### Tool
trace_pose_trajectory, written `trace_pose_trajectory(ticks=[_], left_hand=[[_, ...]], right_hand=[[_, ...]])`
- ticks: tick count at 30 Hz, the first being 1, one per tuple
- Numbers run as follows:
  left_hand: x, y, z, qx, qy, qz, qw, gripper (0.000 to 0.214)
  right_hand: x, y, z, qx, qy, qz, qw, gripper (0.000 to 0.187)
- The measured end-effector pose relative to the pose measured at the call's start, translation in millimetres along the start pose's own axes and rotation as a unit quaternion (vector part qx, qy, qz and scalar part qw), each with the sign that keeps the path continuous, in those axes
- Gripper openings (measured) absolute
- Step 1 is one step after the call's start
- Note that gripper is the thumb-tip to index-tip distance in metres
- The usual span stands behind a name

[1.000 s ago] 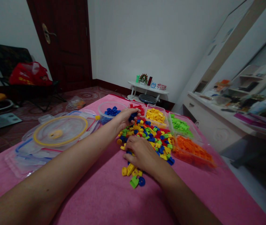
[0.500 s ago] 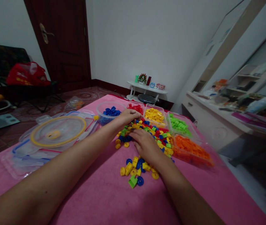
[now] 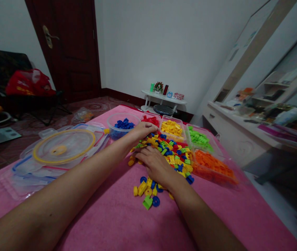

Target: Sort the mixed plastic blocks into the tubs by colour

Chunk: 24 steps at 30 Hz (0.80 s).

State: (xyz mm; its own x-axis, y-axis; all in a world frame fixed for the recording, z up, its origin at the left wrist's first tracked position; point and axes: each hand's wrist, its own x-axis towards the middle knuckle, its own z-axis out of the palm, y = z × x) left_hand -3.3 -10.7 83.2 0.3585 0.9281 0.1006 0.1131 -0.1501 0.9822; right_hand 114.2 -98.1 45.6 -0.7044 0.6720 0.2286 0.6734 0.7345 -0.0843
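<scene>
A mixed pile of toy building bricks (image 3: 173, 153) in yellow, blue, red and green lies on the pink cloth. My left hand (image 3: 144, 130) rests over the pile's far left edge, fingers stretched to the right, with no brick visible in it. Closer to me, my right hand (image 3: 155, 164) lies on the pile's near left side, its fingers apart and pointing left among the bricks. Its fingertips touch yellow pieces. Below its wrist is a smaller group of yellow bricks (image 3: 142, 188), blue wheels (image 3: 156, 201) and a green brick (image 3: 147, 202).
Clear tubs around the pile hold sorted bricks: blue (image 3: 124, 123), red (image 3: 150, 120), yellow (image 3: 171, 128), green (image 3: 200, 138) and orange (image 3: 213, 165). Stacked container lids (image 3: 64, 148) lie on the left. A drawer cabinet (image 3: 232, 129) stands at the right.
My right hand has shifted left across the near side of the pile, uncovering bricks on its right. My left hand has stayed nearly in place.
</scene>
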Motion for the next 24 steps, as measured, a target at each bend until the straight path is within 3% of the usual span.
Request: trace_pose_trajectory(ticks=[8,17,24], left_hand=[[1.1,-1.8,0.6,0.001,-0.002,0.006,1.000,0.025],[-0.2,-0.9,0.1,0.009,-0.004,-0.002,1.000,0.026],[0.7,-2.3,0.6,0.001,-0.010,0.001,1.000,0.026]], right_hand=[[-1.8,4.1,-2.6,-0.035,0.024,0.088,0.995,0.018],[-0.7,4.6,-2.9,-0.015,0.025,0.071,0.997,0.012],[-1.0,-0.1,-3.1,-0.014,0.018,0.058,0.998,0.020]])
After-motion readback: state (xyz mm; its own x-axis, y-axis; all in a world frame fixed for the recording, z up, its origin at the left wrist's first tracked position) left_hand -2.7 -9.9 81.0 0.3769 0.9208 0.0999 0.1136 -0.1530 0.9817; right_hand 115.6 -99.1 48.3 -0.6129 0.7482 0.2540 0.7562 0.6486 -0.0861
